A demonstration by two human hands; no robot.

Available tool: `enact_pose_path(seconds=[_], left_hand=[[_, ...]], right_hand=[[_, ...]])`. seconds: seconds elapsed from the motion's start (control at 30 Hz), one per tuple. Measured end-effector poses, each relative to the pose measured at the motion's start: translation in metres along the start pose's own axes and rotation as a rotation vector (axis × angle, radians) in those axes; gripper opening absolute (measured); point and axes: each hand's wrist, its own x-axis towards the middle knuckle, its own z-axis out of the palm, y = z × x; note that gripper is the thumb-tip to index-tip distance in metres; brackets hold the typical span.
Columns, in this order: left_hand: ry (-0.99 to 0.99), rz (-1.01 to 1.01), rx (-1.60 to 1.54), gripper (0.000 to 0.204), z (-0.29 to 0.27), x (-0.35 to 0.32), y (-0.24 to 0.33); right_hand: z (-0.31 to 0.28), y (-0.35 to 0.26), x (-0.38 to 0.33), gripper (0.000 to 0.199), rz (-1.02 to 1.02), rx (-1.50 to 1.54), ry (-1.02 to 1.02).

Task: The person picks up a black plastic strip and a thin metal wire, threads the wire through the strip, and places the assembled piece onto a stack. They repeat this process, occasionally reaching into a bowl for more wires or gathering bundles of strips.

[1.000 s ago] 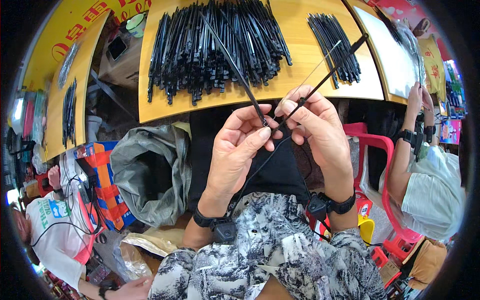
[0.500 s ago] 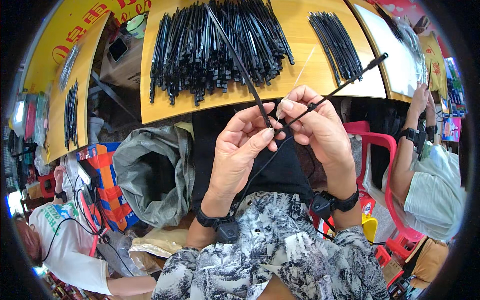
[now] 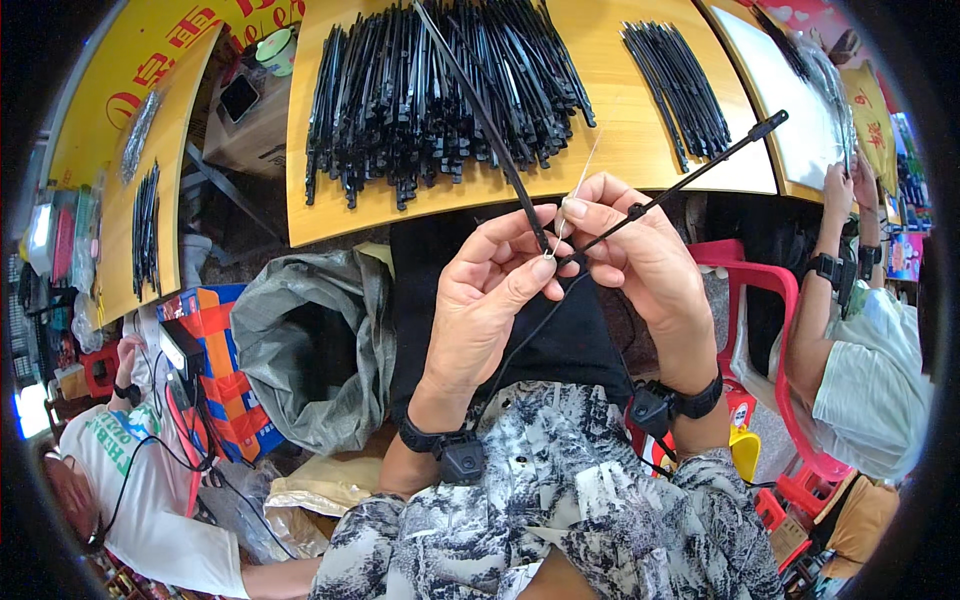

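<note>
Both hands meet in front of my lap, fingertips almost touching. My left hand is closed, pinching the lower end of a long flat black strip that slants up and left over the table. In my right hand, also closed, is a thin black rod with a small knob along it, pointing up and right. Between my right thumb and forefinger runs a fine white thread; its lower part loops near my left thumb. Whether strip and rod join is hidden by the fingers.
A big heap of black strips and a smaller bundle lie on the wooden table. At left stands an open grey sack beside an orange-blue box. A red chair and co-workers sit at either side.
The white thread's upper end has swung slightly left and stands steeper, and a loop shows near my left thumb. Both hands keep nearly the same pose.
</note>
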Motion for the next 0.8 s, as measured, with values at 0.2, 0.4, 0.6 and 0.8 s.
enact_pose_path(seconds=[0.2,0.4,0.6,0.8], left_hand=[[0.006,-0.006,-0.02,0.036,-0.0013,-0.0005,0.0002],[0.025,-0.006,-0.017,0.037,-0.0009,0.0007,0.0013],[0.022,-0.004,0.023,0.036,0.0004,0.0016,0.0006],[0.03,-0.001,0.021,0.036,-0.0015,0.0012,-0.0013]], right_hand=[[-0.0009,-0.0017,0.0006,0.013,-0.011,0.03,-0.05],[-0.0027,-0.0031,0.0013,0.011,-0.004,0.024,-0.03],[-0.0013,-0.0013,0.0041,0.013,-0.014,0.032,-0.004],[0.0002,0.0007,0.0053,0.012,0.011,0.058,0.031]])
